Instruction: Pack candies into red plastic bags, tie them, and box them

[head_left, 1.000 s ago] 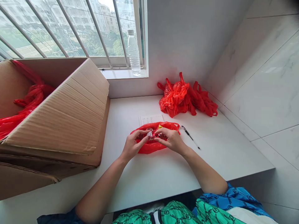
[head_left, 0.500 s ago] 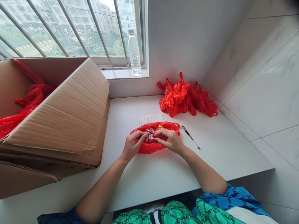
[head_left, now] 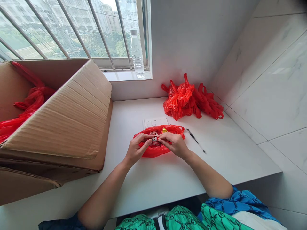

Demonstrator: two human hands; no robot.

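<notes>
An open red plastic bag (head_left: 153, 154) lies on the white table in front of me. Above its mouth, my left hand (head_left: 135, 148) and my right hand (head_left: 176, 143) face each other with fingertips almost meeting. Between them is a small dark red packet (head_left: 155, 143) printed with white lettering. Thumb and fingers of each hand pinch at the packet's near and upper edges. A bit of gold wrapper (head_left: 164, 130) shows inside the bag behind my right fingers. The rest of the bag's contents is hidden by my hands.
A sheet of paper with writing (head_left: 155, 121) lies behind the bag, a black pen (head_left: 195, 140) to its right. Crumpled red bags (head_left: 179, 100) sit by the wall. On the left stands a big cardboard box (head_left: 59, 127); a water bottle (head_left: 137, 56) is on the sill.
My fingers have shifted slightly at the packet, and a little more of its printed face shows. The bag and everything around it stay in place.
</notes>
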